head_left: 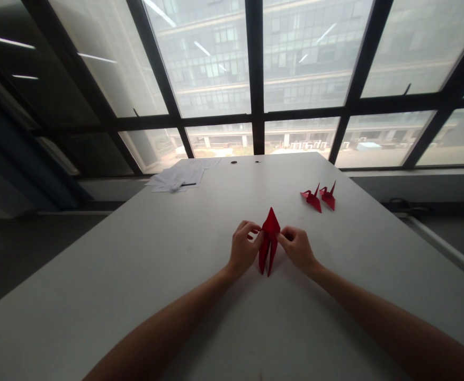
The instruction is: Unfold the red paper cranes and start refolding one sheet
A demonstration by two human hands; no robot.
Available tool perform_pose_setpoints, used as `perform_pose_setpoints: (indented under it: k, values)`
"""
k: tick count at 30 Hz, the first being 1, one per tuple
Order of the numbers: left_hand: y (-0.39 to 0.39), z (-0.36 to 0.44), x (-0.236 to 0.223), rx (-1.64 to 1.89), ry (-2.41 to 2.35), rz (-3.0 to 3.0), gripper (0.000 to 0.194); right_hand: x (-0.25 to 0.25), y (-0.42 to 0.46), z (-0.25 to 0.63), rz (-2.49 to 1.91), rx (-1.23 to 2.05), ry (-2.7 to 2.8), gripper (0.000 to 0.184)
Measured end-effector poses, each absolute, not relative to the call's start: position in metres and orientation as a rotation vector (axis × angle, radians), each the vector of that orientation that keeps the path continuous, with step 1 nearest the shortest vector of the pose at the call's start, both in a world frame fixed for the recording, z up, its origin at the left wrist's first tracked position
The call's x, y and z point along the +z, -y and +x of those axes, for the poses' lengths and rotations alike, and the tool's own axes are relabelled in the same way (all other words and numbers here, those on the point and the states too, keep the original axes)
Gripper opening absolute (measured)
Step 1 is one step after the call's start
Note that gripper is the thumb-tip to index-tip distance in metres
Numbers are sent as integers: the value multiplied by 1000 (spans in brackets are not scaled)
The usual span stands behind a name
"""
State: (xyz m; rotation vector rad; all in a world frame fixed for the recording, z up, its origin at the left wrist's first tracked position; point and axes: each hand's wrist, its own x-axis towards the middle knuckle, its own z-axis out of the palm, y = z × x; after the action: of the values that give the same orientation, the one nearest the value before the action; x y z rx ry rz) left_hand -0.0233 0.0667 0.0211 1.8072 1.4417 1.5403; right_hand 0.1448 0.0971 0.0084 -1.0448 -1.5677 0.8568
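Note:
A half-folded piece of red origami paper [269, 238] lies on the white table [176, 275], pointed end away from me and two narrow legs toward me. My left hand [243, 248] pinches its left edge with thumb and fingers closed. My right hand [297, 248] pinches its right edge the same way. Two finished red paper cranes [320, 197] stand side by side farther back to the right, apart from both hands.
A stack of white papers with a dark pen [178, 177] lies at the far left corner of the table. Two small round holes [244, 162] sit near the far edge. Large windows [256, 79] rise behind the table.

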Motion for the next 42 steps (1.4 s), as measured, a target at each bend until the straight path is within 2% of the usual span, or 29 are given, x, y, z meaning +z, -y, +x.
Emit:
perform_pose_setpoints:
  k: [5, 11, 19, 22, 26, 31, 37, 42]
  values:
    - [-69, -25, 21, 1621, -1350, 1537, 11, 8, -100, 146, -1121, 738, 1588, 29]
    - [-74, -26, 18, 1587, -1284, 1325, 15, 8, -102, 149, -1079, 786, 1584, 26]
    - [-76, -27, 14, 1486, -1280, 1250, 24, 9, -107, 153, -1082, 827, 1560, 32]
    - [-78, -29, 11, 1499, -1299, 1190, 27, 9, -105, 153, -1062, 741, 1538, 24]
    - [-78, -30, 9, 1557, -1329, 1191, 25, 13, -96, 152, -1018, 459, 1628, 10]
    - [-73, -26, 13, 1577, -1332, 1407, 17, 17, -84, 147, -1050, 246, 1888, 15]
    - [-66, -20, 17, 1553, -1339, 1586, 13, 17, -89, 147, -1254, 206, 1902, 21]
    - [-64, -20, 17, 1544, -1364, 1637, 11, 16, -89, 148, -1274, 154, 1951, 13]
